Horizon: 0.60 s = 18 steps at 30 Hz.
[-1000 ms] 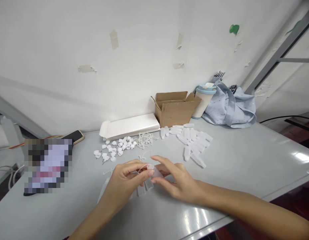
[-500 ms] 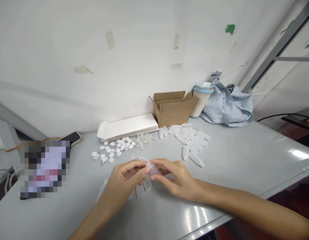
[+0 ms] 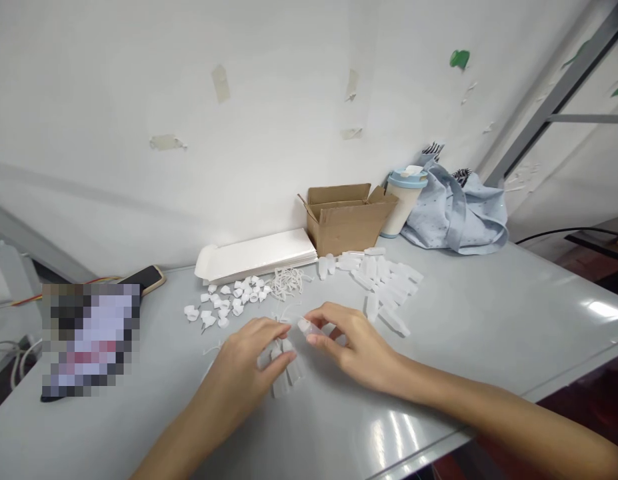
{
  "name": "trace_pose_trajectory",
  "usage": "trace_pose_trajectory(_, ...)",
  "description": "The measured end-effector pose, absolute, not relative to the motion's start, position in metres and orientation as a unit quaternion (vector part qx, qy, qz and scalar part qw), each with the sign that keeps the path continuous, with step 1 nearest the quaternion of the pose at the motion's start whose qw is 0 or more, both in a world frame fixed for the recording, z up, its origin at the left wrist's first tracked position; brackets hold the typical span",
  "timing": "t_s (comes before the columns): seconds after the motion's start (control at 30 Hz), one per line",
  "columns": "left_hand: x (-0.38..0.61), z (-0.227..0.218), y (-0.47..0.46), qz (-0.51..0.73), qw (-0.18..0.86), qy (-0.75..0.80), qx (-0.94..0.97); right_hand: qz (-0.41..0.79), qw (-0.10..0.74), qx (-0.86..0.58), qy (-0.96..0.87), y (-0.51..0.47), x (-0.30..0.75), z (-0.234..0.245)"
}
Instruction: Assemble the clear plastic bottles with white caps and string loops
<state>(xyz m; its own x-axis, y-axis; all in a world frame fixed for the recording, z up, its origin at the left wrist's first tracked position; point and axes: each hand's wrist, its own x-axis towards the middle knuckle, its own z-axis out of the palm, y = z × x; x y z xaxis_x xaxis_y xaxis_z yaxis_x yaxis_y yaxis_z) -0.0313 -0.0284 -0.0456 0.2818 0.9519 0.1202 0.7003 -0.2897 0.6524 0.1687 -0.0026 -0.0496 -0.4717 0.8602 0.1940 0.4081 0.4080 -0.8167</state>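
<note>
Between the thumb and fingers of my right hand (image 3: 353, 347) is a small translucent plastic bottle (image 3: 309, 327), its mouth end pointing up and left. My left hand (image 3: 241, 360) holds nothing; thumb and fingers are apart. Just beyond its fingertips, partly covered by them, similar bottles (image 3: 293, 371) lie side by side on the table with thin white cords (image 3: 287, 311) at their tops. Another bottle is mostly hidden behind my left hand, with a cord showing. White caps (image 3: 239, 297) and a heap of short white cords (image 3: 287, 283) lie farther back. Loose translucent bottles (image 3: 386, 283) spread at the right.
A stack of flat white cartons (image 3: 259, 252) lies along the wall beside an open cardboard box (image 3: 349, 228). To the right stand a cup (image 3: 403, 207) with a blue lid and a light blue bag (image 3: 459, 213). A phone (image 3: 149, 277) and a blurred-out item (image 3: 91, 340) are at left.
My left hand has let go of the bottle and drawn away to the left, its fingers parting. My right hand still holds the bottle, shifted slightly right and up.
</note>
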Motion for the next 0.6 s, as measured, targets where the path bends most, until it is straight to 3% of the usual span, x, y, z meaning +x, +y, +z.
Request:
trace_pose_trajectory(0.37,-0.020,-0.047,-0.042,0.048,0.080,0.432,0.897,0.453,0.247,-0.450,-0.729,-0.001,0.158,-0.060)
trace_pose_trajectory(0.6,-0.023,-0.046,-0.049,0.017,0.096,0.463,0.881,0.474,0.222,-0.447,-0.726,-0.001,0.149,-0.062)
